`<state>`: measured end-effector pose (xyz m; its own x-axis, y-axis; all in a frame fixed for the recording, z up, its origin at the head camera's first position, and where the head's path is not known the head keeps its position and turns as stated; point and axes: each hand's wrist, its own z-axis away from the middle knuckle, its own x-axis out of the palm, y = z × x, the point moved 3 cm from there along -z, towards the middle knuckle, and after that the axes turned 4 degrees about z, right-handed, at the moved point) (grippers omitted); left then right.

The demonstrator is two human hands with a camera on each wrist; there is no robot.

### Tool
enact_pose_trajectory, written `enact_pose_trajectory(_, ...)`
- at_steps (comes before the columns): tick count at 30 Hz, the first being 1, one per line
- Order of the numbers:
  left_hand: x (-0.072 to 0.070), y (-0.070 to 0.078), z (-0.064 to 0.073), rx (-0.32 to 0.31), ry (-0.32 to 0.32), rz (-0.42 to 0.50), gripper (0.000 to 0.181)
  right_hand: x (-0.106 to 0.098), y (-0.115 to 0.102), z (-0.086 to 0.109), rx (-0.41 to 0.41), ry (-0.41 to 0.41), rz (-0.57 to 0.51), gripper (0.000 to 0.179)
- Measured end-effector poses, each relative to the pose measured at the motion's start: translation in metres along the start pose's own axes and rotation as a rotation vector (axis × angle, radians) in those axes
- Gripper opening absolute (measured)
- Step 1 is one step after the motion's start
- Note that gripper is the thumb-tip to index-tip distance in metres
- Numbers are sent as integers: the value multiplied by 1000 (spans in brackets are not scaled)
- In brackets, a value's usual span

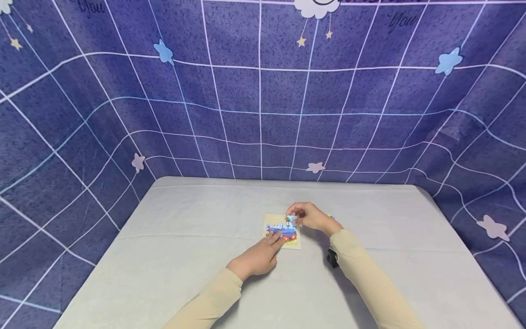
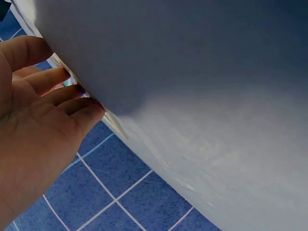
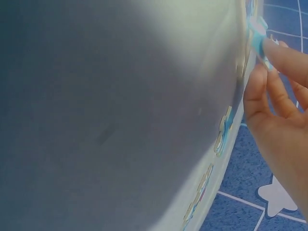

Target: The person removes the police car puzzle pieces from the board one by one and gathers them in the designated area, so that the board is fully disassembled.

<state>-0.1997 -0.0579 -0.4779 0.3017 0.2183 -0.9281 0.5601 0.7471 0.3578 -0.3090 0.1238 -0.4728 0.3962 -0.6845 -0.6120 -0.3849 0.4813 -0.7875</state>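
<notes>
A small jigsaw puzzle (image 1: pixel 270 220) in a pale wooden frame lies on the table, its picture a blue vehicle with eyes and red wheels. My left hand (image 1: pixel 258 259) rests on its lower left part, fingertips touching the picture. In the left wrist view, the fingers of the left hand (image 2: pixel 43 103) meet the thin edge of the frame. My right hand (image 1: pixel 313 216) pinches a light-blue puzzle piece (image 1: pixel 291 219) over the upper right corner. Between thumb and fingers the piece (image 3: pixel 258 41) stands tilted in the right wrist view. Whether it touches the frame, I cannot tell.
Two loose puzzle pieces, one nearer (image 3: pixel 198 195) and one farther (image 3: pixel 224 131), lie on the table right of the frame. In the head view the right wrist mostly hides them. A pale cloth covers the table (image 1: pixel 197 210); a blue gridded curtain (image 1: pixel 238 91) surrounds its back and sides.
</notes>
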Motion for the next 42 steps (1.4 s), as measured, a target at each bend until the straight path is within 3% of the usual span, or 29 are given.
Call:
enact_pose_trajectory(5,-1,1,1,-1,0,5,50,-2,-10,5,-7,-14,-19,28)
enact_pose_trajectory(10,-3,3,3,42,33,19,50,-10,-26,12,-39,-1,-61,27)
enact_pose_trajectory(17,-5,4,3,30,20,25,49,-33,5,15,43,57,-61,26)
enact_pose_trajectory(22,-4,3,1,33,7,-12,51,-57,19,29,132,92,-99,28)
enact_pose_trajectory(29,-3,3,2,46,1,-14,52,-85,42,55,173,144,-85,32)
enact_pose_trajectory(42,-2,3,3,5,-2,4,50,-104,68,86,257,137,-108,35)
